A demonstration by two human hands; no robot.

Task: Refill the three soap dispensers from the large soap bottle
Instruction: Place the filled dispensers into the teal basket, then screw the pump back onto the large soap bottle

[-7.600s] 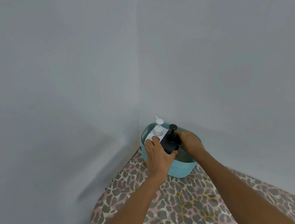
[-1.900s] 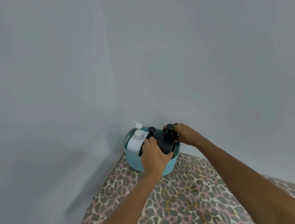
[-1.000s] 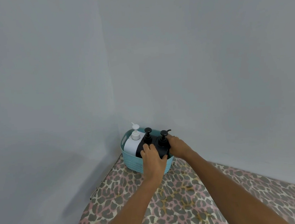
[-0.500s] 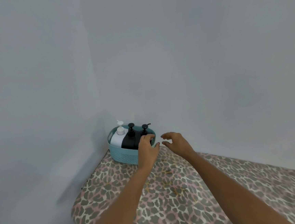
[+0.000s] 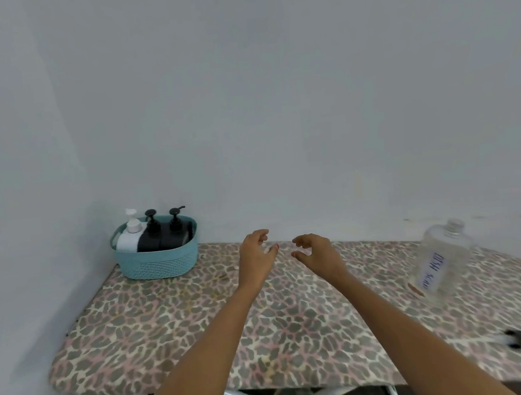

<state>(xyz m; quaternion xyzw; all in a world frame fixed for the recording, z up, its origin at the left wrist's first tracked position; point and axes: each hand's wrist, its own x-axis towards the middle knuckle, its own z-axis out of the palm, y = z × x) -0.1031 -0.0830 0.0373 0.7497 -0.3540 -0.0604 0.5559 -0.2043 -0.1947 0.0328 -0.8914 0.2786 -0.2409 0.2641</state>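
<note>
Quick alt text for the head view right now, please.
Left hand and right hand hover open and empty over the leopard-print table. A teal basket at back left holds one white dispenser and two black dispensers. A clear capless bottle sits far right.

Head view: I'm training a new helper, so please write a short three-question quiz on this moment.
1. How many dispensers stand in the basket? A one, B two, C three.
2. True or false: the left hand grips a dispenser.
3. Fill in: the bottle is at the table's ___ end.
Key: 1 C; 2 false; 3 right.
</note>
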